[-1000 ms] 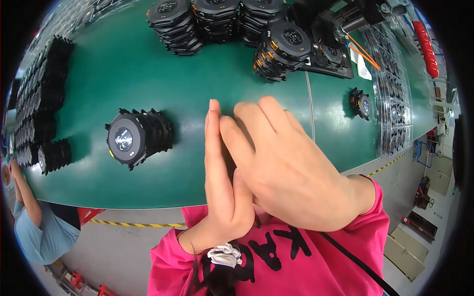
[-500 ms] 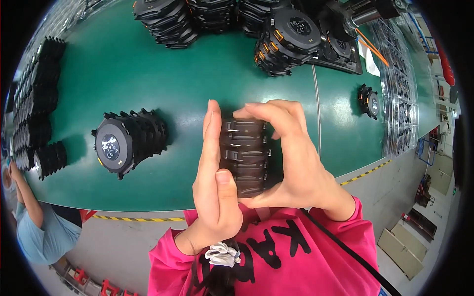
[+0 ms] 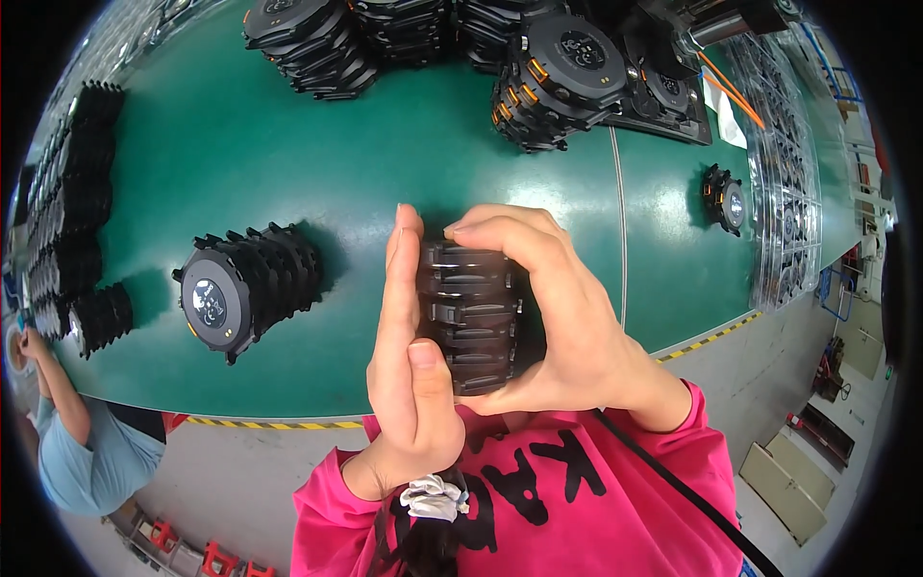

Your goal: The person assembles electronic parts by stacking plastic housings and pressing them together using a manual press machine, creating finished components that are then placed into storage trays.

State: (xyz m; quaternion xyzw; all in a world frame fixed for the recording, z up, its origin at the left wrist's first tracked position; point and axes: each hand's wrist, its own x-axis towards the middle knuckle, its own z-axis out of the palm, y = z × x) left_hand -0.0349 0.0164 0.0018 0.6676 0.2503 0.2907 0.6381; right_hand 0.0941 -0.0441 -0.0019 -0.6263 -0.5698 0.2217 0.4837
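A stack of dark watch cases (image 3: 469, 313) is up in front of the person's chest, between both hands, over the near edge of the green bench (image 3: 404, 144). The left hand (image 3: 402, 356) is flat, its fingers straight and together along the stack's left side, with the thumb alongside; it looks more like a wall than a grip. The right hand (image 3: 572, 313) is bent into a wide arch and holds the stack, fingers curled at the far end and thumb at the near end, probably so that the loose layers do not slip apart. On the bench to the left, another stack (image 3: 252, 293) lies on its side, its round face turned partly towards the person, perhaps to keep the pieces together and within reach. A stack with orange buttons (image 3: 558, 82) stands beside a black fixture (image 3: 663, 91), and a short stack (image 3: 726, 200) lies near the clear trays (image 3: 784, 212) on the right. One second ago the right hand lay across the left and hid whatever was between; now the two are apart and the layers show. Against half a second ago the hold is almost the same, only slightly further left in the view.
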